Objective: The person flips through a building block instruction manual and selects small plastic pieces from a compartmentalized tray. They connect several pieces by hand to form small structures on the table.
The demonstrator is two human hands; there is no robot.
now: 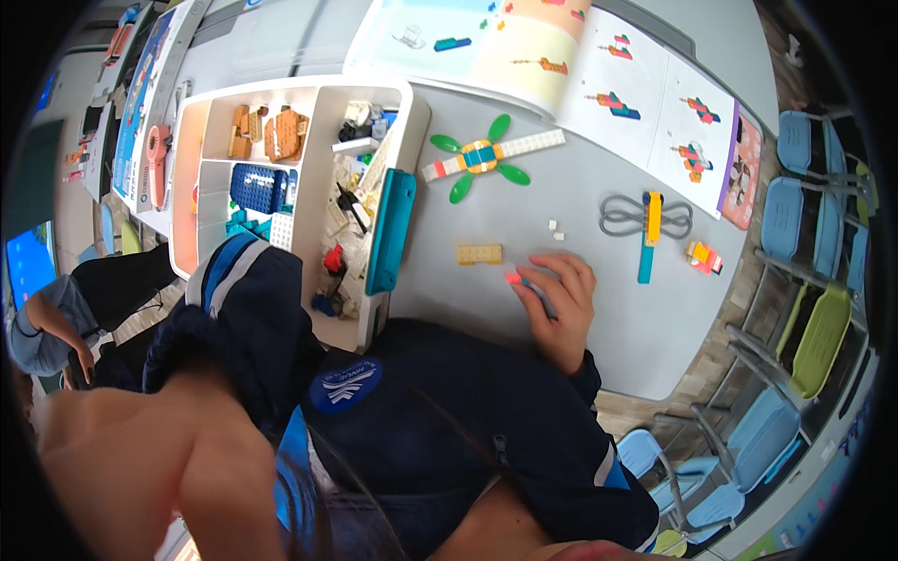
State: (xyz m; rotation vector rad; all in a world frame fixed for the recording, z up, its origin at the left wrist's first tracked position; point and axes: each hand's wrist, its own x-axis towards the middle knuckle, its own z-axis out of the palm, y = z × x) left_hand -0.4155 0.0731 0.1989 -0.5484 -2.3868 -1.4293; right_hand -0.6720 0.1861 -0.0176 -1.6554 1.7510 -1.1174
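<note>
My right hand (564, 304) rests low over the grey table, thumb and forefinger pinching a small coral-red brick (513, 278). Just left of it lies a tan studded brick (479, 253), and beyond it are small white pieces (556, 229). Raised close to the camera, my left hand (140, 458) is large and blurred, and its fingers cannot be made out. Farther back lies a built piece with green leaf-shaped blades and white arms (481, 156). To the right are a yellow-and-teal beam assembly with a grey looped cord (653, 220) and a small multicoloured brick build (703, 257).
A white sorting tray (412, 103) with several brick compartments stands left, a teal bin (391, 234) at its side. An open instruction booklet (645, 103) spans the table's back. Blue and green chairs (818, 337) stand right; another person (56, 318) is at far left.
</note>
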